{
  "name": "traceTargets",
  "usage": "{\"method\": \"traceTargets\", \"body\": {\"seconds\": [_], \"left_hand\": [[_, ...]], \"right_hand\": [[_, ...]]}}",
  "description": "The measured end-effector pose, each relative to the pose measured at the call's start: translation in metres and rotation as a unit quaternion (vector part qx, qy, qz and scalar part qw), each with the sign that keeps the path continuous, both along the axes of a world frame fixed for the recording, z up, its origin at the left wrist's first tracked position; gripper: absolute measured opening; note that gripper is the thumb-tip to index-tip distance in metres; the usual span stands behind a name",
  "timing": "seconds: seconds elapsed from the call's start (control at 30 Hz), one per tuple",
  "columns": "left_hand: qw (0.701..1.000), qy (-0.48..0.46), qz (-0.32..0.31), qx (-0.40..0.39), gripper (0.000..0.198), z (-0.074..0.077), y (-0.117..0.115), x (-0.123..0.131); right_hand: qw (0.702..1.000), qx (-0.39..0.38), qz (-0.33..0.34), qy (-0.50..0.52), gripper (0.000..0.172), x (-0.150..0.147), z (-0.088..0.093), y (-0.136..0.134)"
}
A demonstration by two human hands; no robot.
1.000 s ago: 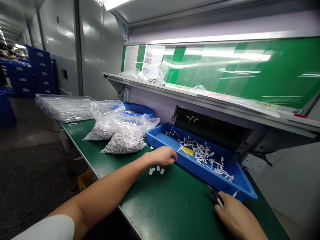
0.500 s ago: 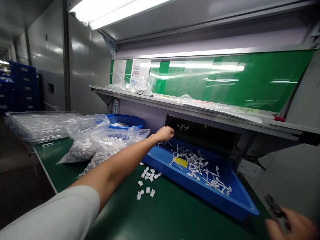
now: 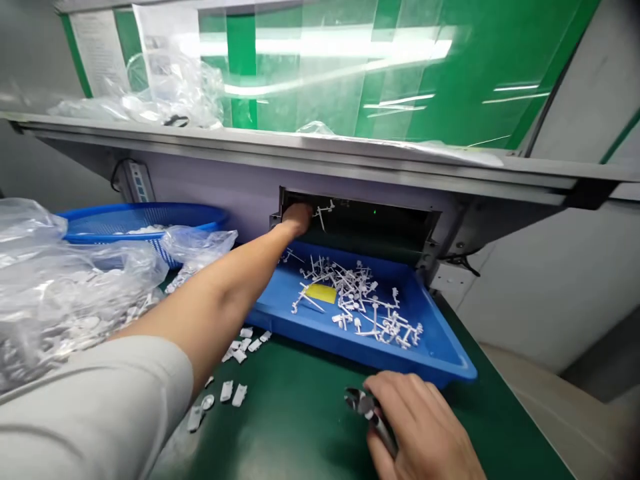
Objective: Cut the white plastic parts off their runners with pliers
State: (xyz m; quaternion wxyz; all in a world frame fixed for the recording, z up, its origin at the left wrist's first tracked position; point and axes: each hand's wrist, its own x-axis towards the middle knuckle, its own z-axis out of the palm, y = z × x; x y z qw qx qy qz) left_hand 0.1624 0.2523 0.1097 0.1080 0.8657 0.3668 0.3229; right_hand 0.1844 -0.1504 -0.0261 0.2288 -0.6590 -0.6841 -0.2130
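My left hand (image 3: 297, 219) reaches over a blue plastic tray (image 3: 350, 348) into a dark slot (image 3: 360, 220) in the panel behind it. Its fingers are hidden, and a white plastic sprue piece (image 3: 323, 213) lies just beside it in the slot. The tray holds a tangle of white plastic sprues (image 3: 357, 300) and a yellow card (image 3: 321, 293). My right hand (image 3: 400, 413) grips small side cutters (image 3: 363, 404) with dark jaws, just below the tray's front edge. Small white plastic parts (image 3: 235, 353) lie loose on the green mat (image 3: 300, 427).
Plastic bags of white parts (image 3: 65, 300) lie at the left, in front of a blue mesh basket (image 3: 145, 217). A metal shelf edge (image 3: 300, 157) runs above the slot, carrying a plastic bag (image 3: 165, 100). The mat's edge runs along the lower right.
The view has tipped down and closer to the tray. My left hand has gone from the tray's near edge into the slot. My right hand has moved in from the lower right corner, beside the tray.
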Motion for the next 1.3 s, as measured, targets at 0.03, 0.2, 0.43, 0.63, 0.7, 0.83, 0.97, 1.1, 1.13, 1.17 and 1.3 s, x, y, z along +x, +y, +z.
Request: {"method": "traceTargets", "body": {"seconds": [0.03,0.2,0.43,0.63,0.7,0.83,0.97,1.1,1.13,1.17,1.3], "left_hand": [[1.0,-0.018,-0.003,0.0,0.024,-0.002,-0.015,-0.005],[0.924,-0.206,-0.251,-0.199,0.025,-0.029,-0.135,-0.067],[0.752,-0.255,-0.328,-0.512,0.034,-0.114,-0.263,-0.175],[0.724,-0.288,-0.328,-0.534,0.04,-0.142,-0.264,-0.177],[0.718,-0.289,-0.327,-0.542,0.039,-0.142,-0.264,-0.176],[0.717,-0.285,-0.334,-0.542,0.037,-0.143,-0.266,-0.179],[0.721,-0.281,-0.335,-0.538,0.035,-0.144,-0.266,-0.18],[0.72,-0.278,-0.332,-0.542,0.033,-0.143,-0.265,-0.179],[0.718,-0.277,-0.333,-0.545,0.033,-0.143,-0.265,-0.179],[0.718,-0.275,-0.334,-0.546,0.032,-0.143,-0.265,-0.179],[0.718,-0.268,-0.339,-0.545,0.032,-0.146,-0.264,-0.178]], "right_hand": [[1.0,0.008,-0.001,0.012,0.026,-0.002,0.0,0.0],[0.995,0.027,-0.027,0.089,0.021,-0.02,0.002,0.0],[0.978,-0.105,-0.07,0.169,0.014,-0.043,-0.001,0.001],[0.976,-0.142,-0.096,0.131,0.016,-0.046,-0.009,0.006],[0.977,-0.147,-0.094,0.119,0.017,-0.045,-0.01,0.007],[0.978,-0.152,-0.083,0.112,0.018,-0.045,-0.011,0.008],[0.976,-0.163,-0.081,0.118,0.018,-0.046,-0.01,0.008],[0.976,-0.161,-0.085,0.118,0.016,-0.045,-0.009,0.008],[0.976,-0.161,-0.086,0.117,0.016,-0.045,-0.01,0.008],[0.976,-0.16,-0.087,0.116,0.015,-0.045,-0.01,0.008],[0.974,-0.178,-0.085,0.114,0.011,-0.044,-0.012,0.007]]}}
